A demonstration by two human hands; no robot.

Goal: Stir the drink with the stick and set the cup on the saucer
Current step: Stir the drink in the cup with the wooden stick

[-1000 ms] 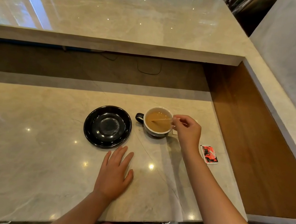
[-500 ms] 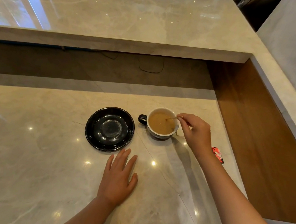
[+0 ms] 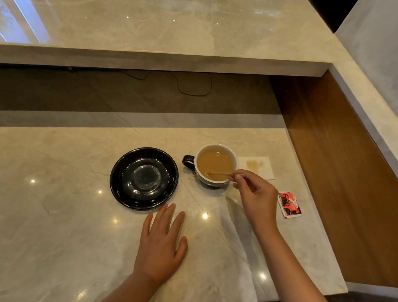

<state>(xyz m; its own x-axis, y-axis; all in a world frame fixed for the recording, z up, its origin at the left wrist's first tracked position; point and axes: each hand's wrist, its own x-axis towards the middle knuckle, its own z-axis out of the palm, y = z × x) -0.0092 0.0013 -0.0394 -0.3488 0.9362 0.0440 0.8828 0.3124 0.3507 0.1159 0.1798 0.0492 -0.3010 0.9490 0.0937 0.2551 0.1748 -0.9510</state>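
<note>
A white cup (image 3: 218, 151) with a dark handle on its left stands on the marble counter, full of light brown drink. A thin wooden stick (image 3: 219, 172) lies across the near part of the drink, its tip dipped in. My right hand (image 3: 254, 196) pinches the stick's right end just beside the cup's rim. To the cup's left sits an empty black saucer (image 3: 144, 178), a small gap apart from it. My left hand (image 3: 161, 243) rests flat on the counter in front of the saucer, fingers spread, holding nothing.
A stained white napkin (image 3: 258, 166) lies right behind the cup. A red sachet (image 3: 289, 204) lies to the right of my right hand. A raised marble ledge (image 3: 155, 53) runs along the back and a wooden side wall (image 3: 340, 182) stands on the right.
My right hand has swung the stick round from the far side of the cup to its near side. The left hand and the saucer have stayed put.
</note>
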